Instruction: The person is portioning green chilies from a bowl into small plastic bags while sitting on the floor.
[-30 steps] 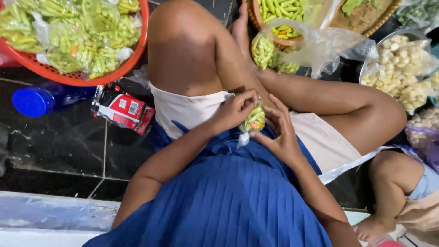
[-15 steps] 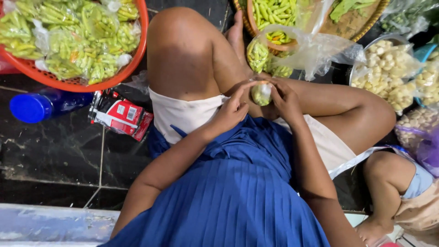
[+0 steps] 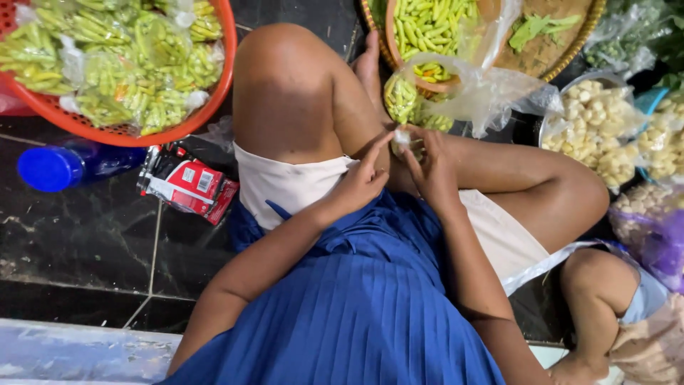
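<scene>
Both of my hands meet over my crossed legs on one small clear plastic bag of green chillies [image 3: 407, 145]. My left hand [image 3: 362, 178] pinches the twisted top of the bag with its fingertips. My right hand [image 3: 429, 167] cups the bag from the right, and its fingers hide most of the contents. Just beyond my hands lies another filled clear bag of chillies [image 3: 403, 96], beside a woven tray [image 3: 570, 50] holding loose green chillies [image 3: 427, 21].
An orange basket [image 3: 214, 93] full of bagged chillies stands at top left. A blue bottle [image 3: 60, 165] and a red packet [image 3: 187, 184] lie on the dark floor. Bags of garlic cloves [image 3: 591, 128] sit at right. A child's leg [image 3: 595, 299] is at bottom right.
My hands carried the small chilli bag forward, away from my body toward my knees. The fingers now close more tightly around the bag's top, hiding most of it.
</scene>
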